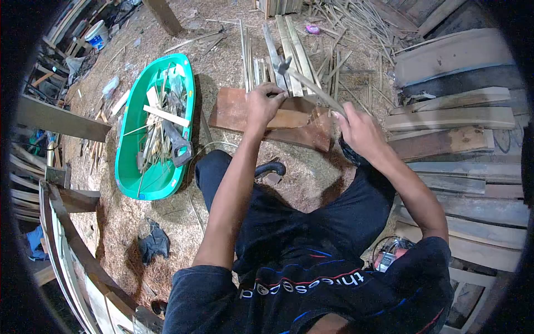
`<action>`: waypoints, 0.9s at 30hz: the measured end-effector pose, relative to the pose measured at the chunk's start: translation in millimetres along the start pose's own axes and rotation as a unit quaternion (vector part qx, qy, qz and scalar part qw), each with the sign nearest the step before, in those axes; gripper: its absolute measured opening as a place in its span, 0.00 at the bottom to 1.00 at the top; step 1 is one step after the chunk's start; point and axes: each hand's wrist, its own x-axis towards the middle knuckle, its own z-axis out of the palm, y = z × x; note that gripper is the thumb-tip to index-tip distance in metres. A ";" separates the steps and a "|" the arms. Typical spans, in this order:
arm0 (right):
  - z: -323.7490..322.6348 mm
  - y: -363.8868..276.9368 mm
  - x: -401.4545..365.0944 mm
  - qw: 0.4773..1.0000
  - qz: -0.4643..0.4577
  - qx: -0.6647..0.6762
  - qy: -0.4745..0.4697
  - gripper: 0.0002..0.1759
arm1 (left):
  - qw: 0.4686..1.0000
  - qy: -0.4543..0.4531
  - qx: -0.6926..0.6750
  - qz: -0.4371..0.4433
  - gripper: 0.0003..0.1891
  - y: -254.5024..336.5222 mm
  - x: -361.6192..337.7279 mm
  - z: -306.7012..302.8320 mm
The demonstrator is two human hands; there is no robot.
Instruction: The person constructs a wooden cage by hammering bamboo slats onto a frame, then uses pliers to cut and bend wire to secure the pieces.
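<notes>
My right hand is wrapped round the pale handle of a hammer. The hammer's dark metal head is raised, pointing away to the left, above several thin wood strips. My left hand is closed in a pinch over a reddish-brown board lying on the ground between my knees and the strips. Whatever sits between the left fingertips is too small to make out. The near ends of the strips reach the board's far edge.
Left of me stands a green plastic tub with wood offcuts and a handsaw in it. Curved planks are stacked along the right. A dark cloth lies on the sawdust-covered floor, and a white bucket stands far left.
</notes>
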 end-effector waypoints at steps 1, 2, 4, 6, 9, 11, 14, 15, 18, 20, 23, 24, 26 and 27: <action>0.6 -1.7 0.1 1.000 -0.002 -0.020 -0.014 0.13 | 1.000 0.002 -0.001 0.000 0.11 0.5 -0.6 -0.7; 1.1 -3.9 -0.2 0.999 -0.002 -0.039 -0.028 0.14 | 1.000 0.003 -0.001 0.001 0.11 1.4 -0.9 -1.1; 1.5 -4.6 -0.6 0.998 0.000 -0.049 -0.041 0.15 | 1.000 0.008 -0.003 -0.001 0.10 0.5 -1.8 -0.6; 2.7 -2.1 0.6 0.999 0.009 -0.029 -0.037 0.15 | 1.000 0.014 -0.006 -0.004 0.09 0.5 -0.1 1.0; 7.0 -3.6 -0.5 0.999 -0.020 0.038 0.024 0.15 | 1.000 0.011 0.002 -0.004 0.09 3.2 -0.7 -0.7; 5.6 -2.9 -1.6 0.999 0.015 0.011 -0.050 0.15 | 1.000 0.014 0.002 -0.002 0.09 -0.3 -0.9 -0.1; 5.8 -0.5 -2.3 0.999 0.021 0.019 -0.021 0.15 | 1.000 0.016 -0.007 0.006 0.09 -0.7 1.8 2.0; 6.6 -1.2 -3.0 0.999 0.014 0.031 0.007 0.15 | 1.000 0.017 -0.011 0.004 0.09 -1.8 -0.4 2.3; 0.9 -9.7 -3.0 0.992 0.069 -0.024 -0.108 0.14 | 0.999 0.041 -0.004 0.021 0.08 -2.1 -1.1 3.1; 4.6 -4.4 -7.0 0.997 0.047 -0.006 -0.067 0.14 | 0.999 0.031 -0.007 0.019 0.08 0.8 -3.3 1.6; 11.5 -0.5 -6.7 1.000 0.020 -0.009 -0.018 0.13 | 1.000 0.024 -0.014 0.007 0.08 -2.7 0.2 3.2; 13.2 -1.0 -7.3 1.000 0.014 -0.014 -0.003 0.13 | 1.000 0.021 -0.015 0.002 0.08 -2.4 0.6 2.4; 11.6 -0.5 -6.5 0.998 0.044 -0.016 -0.046 0.13 | 1.000 0.015 -0.003 -0.005 0.08 -0.8 -1.6 1.0; 9.9 -0.1 -6.2 0.996 0.061 -0.019 -0.065 0.13 | 1.000 0.011 0.001 -0.006 0.08 1.0 -0.4 1.2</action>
